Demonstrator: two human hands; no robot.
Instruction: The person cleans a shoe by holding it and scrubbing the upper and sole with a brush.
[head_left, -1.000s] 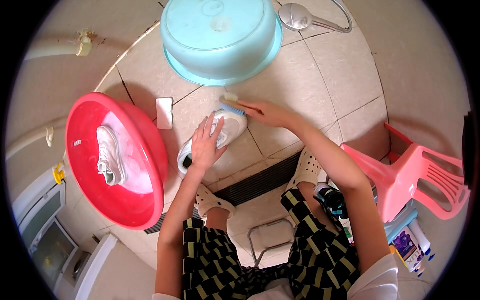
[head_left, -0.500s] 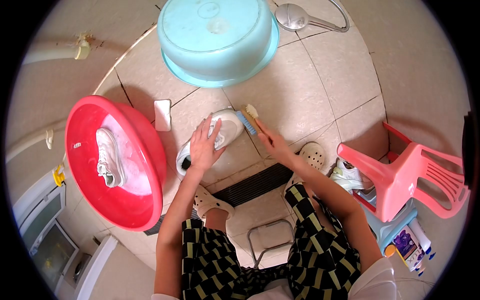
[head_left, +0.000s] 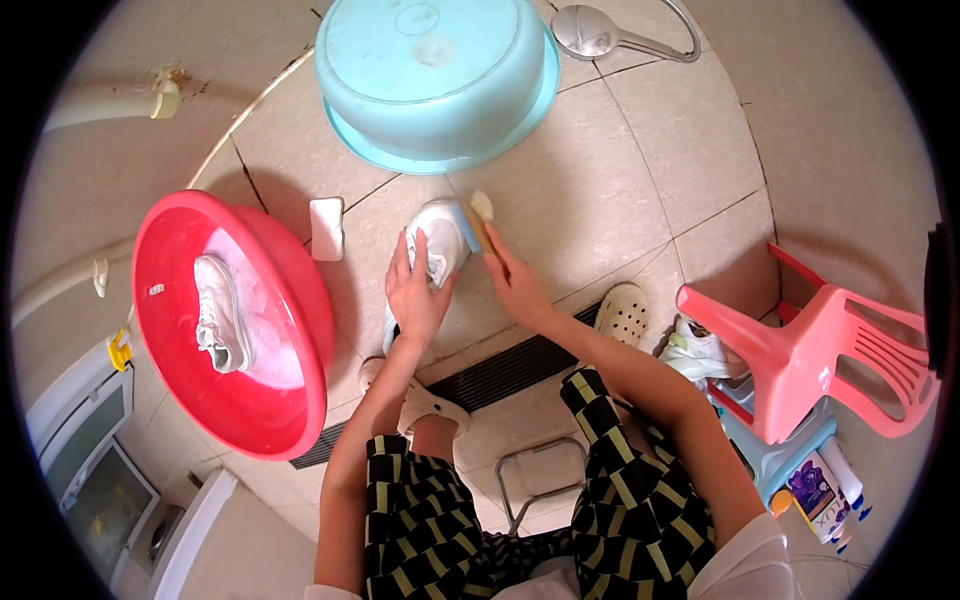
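- Left hand (head_left: 415, 302): fingers and thumb spread over the upper of a white shoe (head_left: 438, 215), holding it from above.
- Right hand (head_left: 520, 288): closed round the handle of a brush (head_left: 479, 232); blue bristles appear to meet the right side of the toe.
- Shoe position: on the tiled floor (head_left: 580, 215), toe pointing far, between the red basin (head_left: 313, 300) on the left and the right clog (head_left: 624, 312). Heel partly hidden by the left hand.
- Second shoe (head_left: 218, 315) lies among suds in the red basin.
- Risk: sideways brush pressure could swing the toe left if the left hand's hold is light.
- Risk: a wet handle, if wet, could twist in the right hand; an overshoot past the toe could rap the left fingers.
- Risk: a hard push leftward could knock the white block (head_left: 326, 230) lying near the red basin.
- Wetness of tiles: cannot tell.
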